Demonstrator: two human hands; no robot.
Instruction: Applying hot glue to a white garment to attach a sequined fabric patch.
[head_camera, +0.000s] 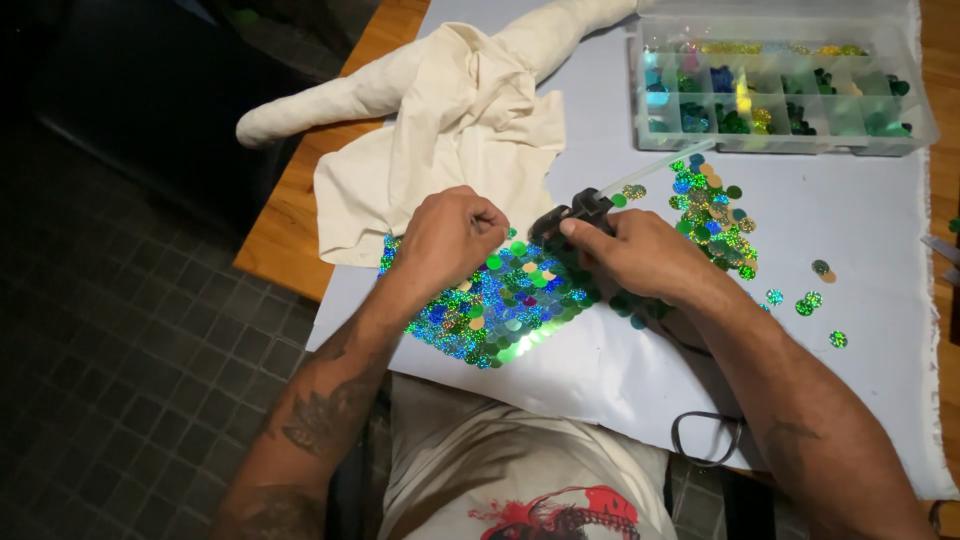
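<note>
My left hand (450, 232) is curled into a loose fist, its fingertips pinched together over a patch of overlapping green and blue holographic sequins (500, 305) on a white sheet (850, 230). My right hand (645, 250) grips a black glue gun (580, 210) with a clear glue stick (660, 170) at its back; the nozzle points left toward my left hand's fingertips. What the left fingertips pinch is too small to see.
A heap of loose sequins (715, 215) lies right of the gun, with a few strays (815, 295) farther right. A clear compartment box (780, 90) of sorted sequins stands at the back right. Cream fabric (450, 110) lies at the back left. The wooden table (285, 230) ends at the left.
</note>
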